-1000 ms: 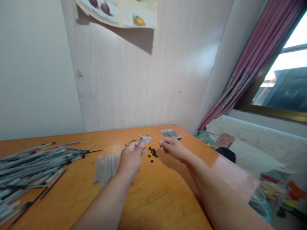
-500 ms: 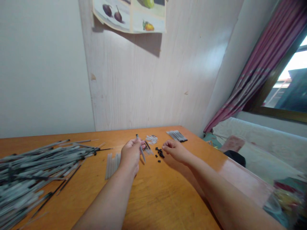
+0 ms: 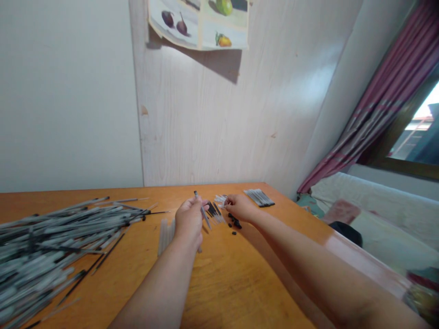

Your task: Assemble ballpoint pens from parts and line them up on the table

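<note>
- Landmark: the black caps [image 3: 235,221], loosely heaped on the table [image 3: 236,283].
- Left hand [image 3: 188,221]: left of the black caps, clamped on a slim grey pen [image 3: 205,217]. The pen is tilted, dark end up and away, pointed end toward the black caps.
- Right hand [image 3: 243,209]: directly beyond the black caps, fingertips bunched at the small clear pieces [image 3: 220,199]. Whether they grip one cannot be told.
- Risk, slip: the pen appears held between thumb and fingers only; a loosened pinch could let it drop onto the dark slim parts [image 3: 213,209], left of the black caps.
- Risk, scatter: the right hand overlaps the black caps in view; a low wrist could sweep them apart, as the caps look light.
- Risk, mispick: the clear pieces lie jumbled beyond the black caps; a hurried pinch could lift two or none.
- Risk, roll: the pale tubes [image 3: 164,235], left of the black caps, lie near the left forearm; a nudge could disorder their row.
- Surface: orange-brown wood. A large pen pile [image 3: 61,246] lies far left of the black caps; a neat pen row [image 3: 259,198] lies beyond them, to the right.
- Room: behind the black caps, a pale wall with a fruit poster [image 3: 188,23]; well right, a pink curtain [image 3: 370,109] and window [image 3: 421,132].
</note>
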A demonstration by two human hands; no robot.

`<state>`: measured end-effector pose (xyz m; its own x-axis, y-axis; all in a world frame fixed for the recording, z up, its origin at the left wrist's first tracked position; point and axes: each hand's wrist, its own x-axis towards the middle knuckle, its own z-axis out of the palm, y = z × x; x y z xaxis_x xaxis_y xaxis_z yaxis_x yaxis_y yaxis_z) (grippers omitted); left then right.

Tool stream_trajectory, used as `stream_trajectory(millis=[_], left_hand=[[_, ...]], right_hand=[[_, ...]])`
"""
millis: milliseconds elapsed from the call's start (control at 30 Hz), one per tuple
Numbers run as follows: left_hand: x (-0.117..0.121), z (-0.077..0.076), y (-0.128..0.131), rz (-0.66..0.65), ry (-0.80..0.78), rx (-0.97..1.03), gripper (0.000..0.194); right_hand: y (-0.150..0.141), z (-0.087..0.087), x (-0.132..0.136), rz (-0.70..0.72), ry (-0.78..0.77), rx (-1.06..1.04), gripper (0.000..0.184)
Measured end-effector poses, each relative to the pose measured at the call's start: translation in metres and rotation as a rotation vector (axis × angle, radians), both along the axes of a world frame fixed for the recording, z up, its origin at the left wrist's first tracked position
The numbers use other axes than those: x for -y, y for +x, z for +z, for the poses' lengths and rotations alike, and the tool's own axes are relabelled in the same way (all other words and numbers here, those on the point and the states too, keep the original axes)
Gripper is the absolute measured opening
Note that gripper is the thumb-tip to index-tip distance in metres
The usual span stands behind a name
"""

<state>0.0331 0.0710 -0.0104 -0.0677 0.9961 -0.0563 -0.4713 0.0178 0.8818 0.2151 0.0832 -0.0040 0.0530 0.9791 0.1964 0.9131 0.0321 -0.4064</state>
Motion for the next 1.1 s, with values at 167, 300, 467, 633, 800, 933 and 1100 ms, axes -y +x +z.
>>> stream_trajectory(millis=[167,300,467,633,800,933,1100], left_hand=[[-0.002,-0.002,-0.001,0.011,0.003,-0.002,0.024],[-0.002,-0.002,-0.002,0.021,-0.003,-0.010,0.024],[-0.004,-0.004,0.000,0.034,0.005,0.016,0.025],[-0.003,-0.004,-0.001,0.027,0.001,0.006,0.023],[0.000,0.000,-0.002,0.034,-0.008,-0.019,0.021],[0.001,0.001,-0.001,0.032,-0.002,-0.042,0.020],[0.000,-0.002,-0.001,0.037,0.017,-0.040,0.022]], right_hand=[[-0.008,-0.007,-0.018,-0.052,-0.027,0.102,0.012],[-0.013,-0.009,-0.026,-0.100,-0.078,0.179,0.020],[-0.017,-0.010,-0.030,-0.125,-0.128,0.250,0.024],[-0.019,-0.011,-0.030,-0.115,-0.134,0.284,0.025],[-0.019,-0.012,-0.032,-0.110,-0.147,0.302,0.026],[-0.020,-0.013,-0.033,-0.110,-0.164,0.322,0.025],[-0.022,-0.013,-0.030,-0.118,-0.153,0.351,0.028]])
